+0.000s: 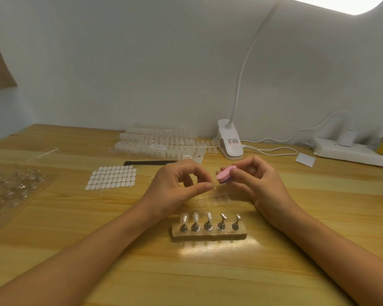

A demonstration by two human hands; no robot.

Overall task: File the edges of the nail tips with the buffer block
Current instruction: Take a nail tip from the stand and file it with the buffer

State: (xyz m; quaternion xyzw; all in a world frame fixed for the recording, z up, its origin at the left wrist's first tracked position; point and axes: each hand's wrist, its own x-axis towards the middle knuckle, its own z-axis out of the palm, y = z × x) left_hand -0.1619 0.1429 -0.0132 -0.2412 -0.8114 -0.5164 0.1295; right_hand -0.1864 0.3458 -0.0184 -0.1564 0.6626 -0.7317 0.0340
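Note:
My right hand [259, 182] grips a small pink buffer block [223, 176] between thumb and fingers, its end pointing left. My left hand [179, 184] pinches a small clear nail tip [211, 186] between thumb and forefinger; the tip is mostly hidden and sits just left of the block. Whether block and tip touch is unclear. Below my hands a holder bar [208, 235] carries several upright stands, two of them at the left bearing clear nail tips [184, 218]. A strip of clear tips [217, 198] lies on the table under my hands.
A sheet of white adhesive tabs [111, 180] and a black file [148, 162] lie to the left. Racks of nail tips [159, 142] sit at the back, with a clip lamp [229, 142] beside them. A clear plastic tray [11, 191] is far left, a power strip [352, 151] far right.

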